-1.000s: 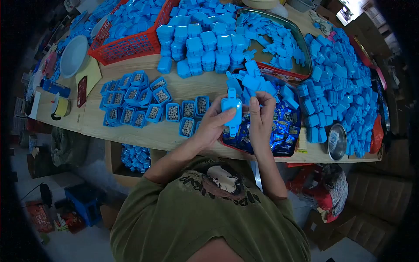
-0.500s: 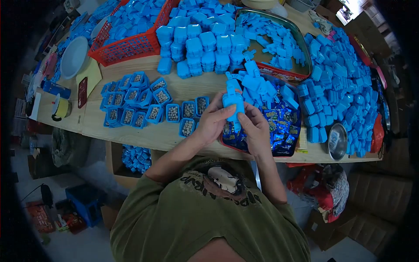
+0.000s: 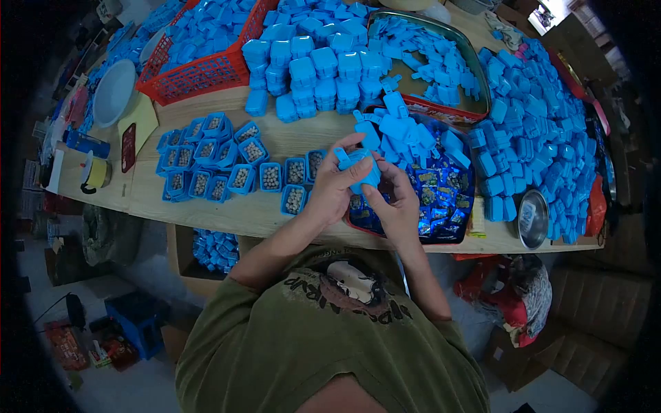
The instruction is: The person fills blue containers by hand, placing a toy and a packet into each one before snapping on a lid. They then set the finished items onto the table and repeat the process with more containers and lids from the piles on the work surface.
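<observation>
Both of my hands are closed on a blue plastic lid [image 3: 355, 169] with narrow tabs, above the table's front edge. My left hand [image 3: 334, 189] grips it from the left, thumb across its face. From the right, my right hand [image 3: 396, 206] pinches its lower edge; fingers hide part of the lid. Just beyond my hands lies a loose heap of similar blue lids [image 3: 406, 134]. Beneath them, a red-rimmed tray holds small dark-blue printed packets [image 3: 441, 199]. Left of my hands stand several small blue boxes [image 3: 272, 177] filled with pale round balls.
Blue boxes are stacked [image 3: 303, 72] at the back. A red basket [image 3: 196, 79] holds more blue pieces, and a metal tin [image 3: 482, 76] holds flat ones. A large blue pile [image 3: 544, 138] and a steel bowl [image 3: 532, 220] are at right. A red phone-like object [image 3: 129, 146] lies left.
The lid has gone from upright and facing me to tilted and turned between my hands, its tab now pointing up-left. Both hands have shifted slightly. My head view has moved a little.
</observation>
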A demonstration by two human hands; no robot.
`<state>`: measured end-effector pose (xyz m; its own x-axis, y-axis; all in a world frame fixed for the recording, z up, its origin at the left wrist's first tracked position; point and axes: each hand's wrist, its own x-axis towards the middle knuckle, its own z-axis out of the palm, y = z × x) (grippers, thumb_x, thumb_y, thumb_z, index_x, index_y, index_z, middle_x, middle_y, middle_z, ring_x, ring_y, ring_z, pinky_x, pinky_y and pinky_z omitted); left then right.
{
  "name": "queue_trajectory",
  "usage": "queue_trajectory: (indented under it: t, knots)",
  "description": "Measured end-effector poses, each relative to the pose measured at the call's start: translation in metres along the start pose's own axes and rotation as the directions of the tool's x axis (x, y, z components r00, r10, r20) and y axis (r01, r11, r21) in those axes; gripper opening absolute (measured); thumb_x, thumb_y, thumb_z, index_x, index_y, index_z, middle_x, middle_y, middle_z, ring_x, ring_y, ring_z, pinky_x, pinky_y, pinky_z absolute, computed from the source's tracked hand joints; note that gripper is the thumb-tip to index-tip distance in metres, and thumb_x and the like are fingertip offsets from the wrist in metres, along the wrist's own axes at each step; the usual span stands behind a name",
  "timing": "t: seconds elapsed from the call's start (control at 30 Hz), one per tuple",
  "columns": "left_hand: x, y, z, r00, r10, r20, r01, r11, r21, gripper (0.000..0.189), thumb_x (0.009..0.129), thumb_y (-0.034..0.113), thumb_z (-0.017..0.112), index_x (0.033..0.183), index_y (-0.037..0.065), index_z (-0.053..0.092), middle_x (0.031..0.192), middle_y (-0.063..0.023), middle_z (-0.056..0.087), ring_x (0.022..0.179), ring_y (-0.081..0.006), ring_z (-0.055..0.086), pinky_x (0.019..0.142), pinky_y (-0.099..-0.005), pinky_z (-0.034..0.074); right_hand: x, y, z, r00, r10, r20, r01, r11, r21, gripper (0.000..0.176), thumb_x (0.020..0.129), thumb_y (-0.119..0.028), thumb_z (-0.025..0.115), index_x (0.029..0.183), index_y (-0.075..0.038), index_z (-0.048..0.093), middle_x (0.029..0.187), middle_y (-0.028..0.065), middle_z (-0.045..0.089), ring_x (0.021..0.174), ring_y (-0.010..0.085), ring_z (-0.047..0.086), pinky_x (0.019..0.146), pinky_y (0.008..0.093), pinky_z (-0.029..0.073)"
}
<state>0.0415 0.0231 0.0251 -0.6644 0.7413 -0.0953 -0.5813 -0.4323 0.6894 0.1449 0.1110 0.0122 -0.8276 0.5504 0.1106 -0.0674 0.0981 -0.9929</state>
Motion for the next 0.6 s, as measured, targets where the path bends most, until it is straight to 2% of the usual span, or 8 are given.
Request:
queue_trajectory:
  t: [0.23, 0.3, 0.37, 0.5, 0.57, 0.6]
  knots:
    - [-0.001, 0.003, -0.004, 0.995, -0.059, 0.084, 0.072, 0.985, -0.158, 0.049, 0.084, 0.012, 0.066, 0.127, 0.004, 0.044, 0.107, -0.0142, 0.059, 0.101, -0.0236, 0.057, 0.088, -0.0356, 0.046, -0.002, 0.000, 0.000, 0.996, -0.091, 0.007, 0.091, 0.985, -0.143, 0.044, 0.083, -0.006, 0.066, 0.121, 0.002, 0.046, 0.108, 0.0047, 0.054, 0.089, 0.0092, 0.053, 0.078, 0.0246, 0.045]
    - [-0.002, 0.004, -0.002, 0.995, -0.055, 0.087, 0.067, 0.988, -0.142, 0.048, 0.084, 0.013, 0.066, 0.126, 0.004, 0.044, 0.106, -0.0145, 0.059, 0.102, -0.0238, 0.057, 0.088, -0.0358, 0.046, -0.003, -0.002, 0.000, 0.994, -0.109, 0.005, 0.108, 0.978, -0.179, 0.044, 0.082, -0.006, 0.066, 0.121, 0.002, 0.046, 0.105, 0.0039, 0.054, 0.088, 0.0090, 0.053, 0.077, 0.0246, 0.045]
    - [-0.001, 0.004, -0.003, 0.995, -0.046, 0.089, 0.057, 0.990, -0.126, 0.048, 0.084, 0.014, 0.066, 0.126, 0.005, 0.045, 0.106, -0.0148, 0.059, 0.102, -0.0241, 0.057, 0.088, -0.0360, 0.046, -0.003, -0.003, 0.000, 0.996, -0.090, 0.004, 0.090, 0.985, -0.146, 0.043, 0.082, -0.006, 0.066, 0.120, 0.002, 0.047, 0.102, 0.0033, 0.053, 0.087, 0.0093, 0.053, 0.077, 0.0248, 0.045]
    - [0.001, -0.001, -0.004, 0.995, -0.014, 0.096, 0.021, 0.997, -0.076, 0.049, 0.083, 0.016, 0.067, 0.126, 0.004, 0.046, 0.109, -0.0149, 0.059, 0.104, -0.0236, 0.057, 0.088, -0.0358, 0.047, -0.006, 0.001, 0.001, 0.998, -0.065, -0.010, 0.064, 0.995, -0.077, 0.044, 0.083, -0.006, 0.066, 0.121, 0.002, 0.046, 0.104, 0.0041, 0.054, 0.089, 0.0098, 0.053, 0.079, 0.0248, 0.045]
    - [0.000, -0.001, -0.003, 0.995, -0.016, 0.097, 0.023, 0.997, -0.072, 0.049, 0.083, 0.016, 0.068, 0.126, 0.004, 0.046, 0.109, -0.0149, 0.059, 0.104, -0.0234, 0.057, 0.088, -0.0360, 0.047, -0.006, 0.001, 0.003, 0.994, -0.059, -0.087, 0.062, 0.998, 0.029, 0.043, 0.080, -0.007, 0.068, 0.117, 0.002, 0.049, 0.101, 0.0072, 0.052, 0.087, 0.0138, 0.052, 0.077, 0.0269, 0.045]
    - [-0.001, 0.000, -0.001, 0.988, -0.005, 0.152, 0.019, 0.996, -0.090, 0.050, 0.084, 0.016, 0.067, 0.127, 0.003, 0.045, 0.110, -0.0148, 0.059, 0.103, -0.0225, 0.057, 0.088, -0.0356, 0.047, -0.004, -0.004, 0.003, 0.994, -0.062, -0.088, 0.064, 0.998, 0.027, 0.043, 0.080, -0.007, 0.068, 0.117, 0.002, 0.049, 0.101, 0.0072, 0.052, 0.087, 0.0138, 0.052, 0.077, 0.0269, 0.045]
